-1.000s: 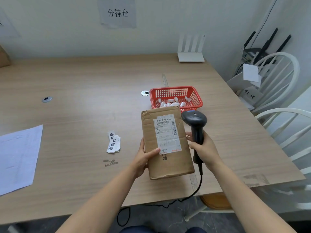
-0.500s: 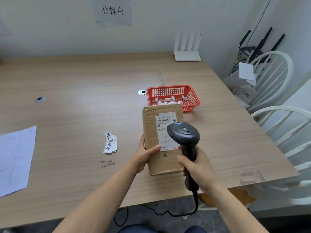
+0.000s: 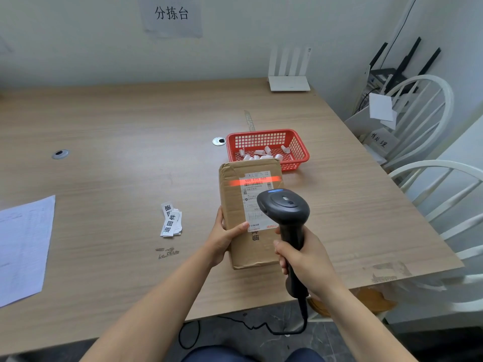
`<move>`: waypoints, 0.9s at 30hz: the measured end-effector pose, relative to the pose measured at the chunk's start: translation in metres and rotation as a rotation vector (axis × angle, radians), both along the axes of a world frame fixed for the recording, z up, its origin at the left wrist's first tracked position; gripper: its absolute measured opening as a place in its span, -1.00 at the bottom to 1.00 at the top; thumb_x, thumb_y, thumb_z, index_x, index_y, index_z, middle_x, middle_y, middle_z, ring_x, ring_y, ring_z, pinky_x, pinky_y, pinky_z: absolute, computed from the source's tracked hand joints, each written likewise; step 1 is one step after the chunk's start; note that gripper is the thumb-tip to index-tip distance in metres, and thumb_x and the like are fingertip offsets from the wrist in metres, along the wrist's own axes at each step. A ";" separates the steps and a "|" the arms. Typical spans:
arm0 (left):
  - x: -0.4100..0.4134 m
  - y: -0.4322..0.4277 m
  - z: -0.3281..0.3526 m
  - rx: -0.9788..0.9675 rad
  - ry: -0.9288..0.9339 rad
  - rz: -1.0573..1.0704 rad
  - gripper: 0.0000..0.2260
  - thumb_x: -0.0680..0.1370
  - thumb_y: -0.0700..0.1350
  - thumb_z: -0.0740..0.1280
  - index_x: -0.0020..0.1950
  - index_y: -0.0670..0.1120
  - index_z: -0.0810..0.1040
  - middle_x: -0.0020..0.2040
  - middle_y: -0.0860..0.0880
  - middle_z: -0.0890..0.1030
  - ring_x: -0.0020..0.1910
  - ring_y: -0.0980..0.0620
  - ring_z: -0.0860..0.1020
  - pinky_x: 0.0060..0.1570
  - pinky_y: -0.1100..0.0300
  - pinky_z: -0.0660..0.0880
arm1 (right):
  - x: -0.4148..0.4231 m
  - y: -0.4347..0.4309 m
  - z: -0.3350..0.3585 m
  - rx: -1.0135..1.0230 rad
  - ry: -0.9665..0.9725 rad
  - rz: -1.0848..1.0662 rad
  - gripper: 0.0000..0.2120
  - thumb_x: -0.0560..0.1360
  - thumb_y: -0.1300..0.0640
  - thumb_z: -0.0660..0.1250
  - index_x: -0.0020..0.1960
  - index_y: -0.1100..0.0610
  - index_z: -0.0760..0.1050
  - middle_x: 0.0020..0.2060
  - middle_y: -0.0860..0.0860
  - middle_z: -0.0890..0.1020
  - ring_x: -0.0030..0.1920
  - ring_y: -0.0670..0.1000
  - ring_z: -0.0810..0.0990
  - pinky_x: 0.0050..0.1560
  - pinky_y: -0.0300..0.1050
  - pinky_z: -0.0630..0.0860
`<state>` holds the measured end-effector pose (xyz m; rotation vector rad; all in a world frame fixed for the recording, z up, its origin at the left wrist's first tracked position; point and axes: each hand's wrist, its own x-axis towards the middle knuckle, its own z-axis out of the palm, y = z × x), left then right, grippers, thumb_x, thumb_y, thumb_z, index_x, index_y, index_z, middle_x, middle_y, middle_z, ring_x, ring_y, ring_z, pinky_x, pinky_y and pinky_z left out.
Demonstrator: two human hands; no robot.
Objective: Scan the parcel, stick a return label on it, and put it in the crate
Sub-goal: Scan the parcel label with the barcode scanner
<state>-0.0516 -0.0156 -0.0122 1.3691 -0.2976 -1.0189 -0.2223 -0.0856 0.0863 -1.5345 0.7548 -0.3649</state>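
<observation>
A brown cardboard parcel [image 3: 235,205] with a white shipping label lies on the wooden table [image 3: 130,152]. My left hand [image 3: 222,239] grips its left edge, thumb on the label. My right hand [image 3: 305,259] holds a black barcode scanner [image 3: 285,212] above the parcel's right side. A red scan line glows across the label's top barcode. A small pile of white return labels [image 3: 171,222] lies left of the parcel. The red plastic crate [image 3: 300,150] stands just behind the parcel, with several small white pieces inside.
A white paper sheet [image 3: 23,246] lies at the table's left. A white router [image 3: 288,83] stands at the back edge. White chairs [image 3: 431,178] with boxes and papers stand to the right. The scanner's cable hangs below the front table edge.
My right hand has brought the scanner from beside the parcel's right edge to above its label. The red scan line is now lit on the barcode.
</observation>
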 end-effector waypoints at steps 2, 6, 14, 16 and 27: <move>0.001 0.000 -0.001 -0.001 0.004 0.005 -0.35 0.29 -0.06 0.46 0.31 0.14 0.27 0.22 -0.07 0.56 0.06 -0.01 0.59 -0.30 0.24 0.57 | 0.000 0.000 0.001 -0.005 0.007 -0.006 -0.89 0.43 0.28 0.29 -0.05 0.18 0.44 -0.41 0.08 0.49 -0.51 -0.08 0.45 -0.45 -0.17 0.43; 0.002 0.001 -0.002 -0.003 0.008 0.018 -0.37 0.32 -0.09 0.47 0.31 0.11 0.28 0.22 -0.07 0.57 0.02 0.02 0.60 -0.34 0.26 0.56 | 0.002 -0.001 0.001 0.023 0.015 -0.036 -0.92 0.42 0.30 0.28 -0.10 0.18 0.44 -0.42 0.07 0.48 -0.52 -0.07 0.43 -0.48 -0.17 0.42; 0.004 0.000 -0.006 0.046 0.008 0.026 -0.49 0.43 -0.16 0.40 0.29 0.11 0.29 0.13 0.00 0.59 -0.05 0.08 0.61 -0.36 0.26 0.56 | 0.001 -0.004 -0.003 0.008 0.007 -0.040 -0.91 0.41 0.28 0.30 -0.10 0.16 0.45 -0.43 0.08 0.49 -0.50 -0.04 0.45 -0.43 -0.11 0.42; 0.003 0.000 -0.007 0.087 0.020 0.015 -0.51 0.43 -0.12 0.40 0.28 0.12 0.29 0.12 0.04 0.59 -0.05 0.08 0.61 -0.31 0.20 0.55 | 0.001 -0.008 -0.005 0.007 0.022 -0.048 -0.87 0.42 0.28 0.31 -0.05 0.20 0.44 -0.40 0.10 0.50 -0.47 -0.01 0.45 -0.40 -0.09 0.43; 0.003 -0.009 -0.027 0.314 0.125 0.017 -0.47 0.42 0.05 0.40 0.33 0.03 0.31 0.20 0.03 0.56 0.01 0.05 0.57 0.05 -0.06 0.53 | -0.007 -0.067 -0.034 -0.010 0.257 -0.075 -0.88 0.45 0.23 0.29 -0.06 0.12 0.36 -0.28 0.12 0.51 -0.26 0.07 0.51 -0.19 -0.01 0.50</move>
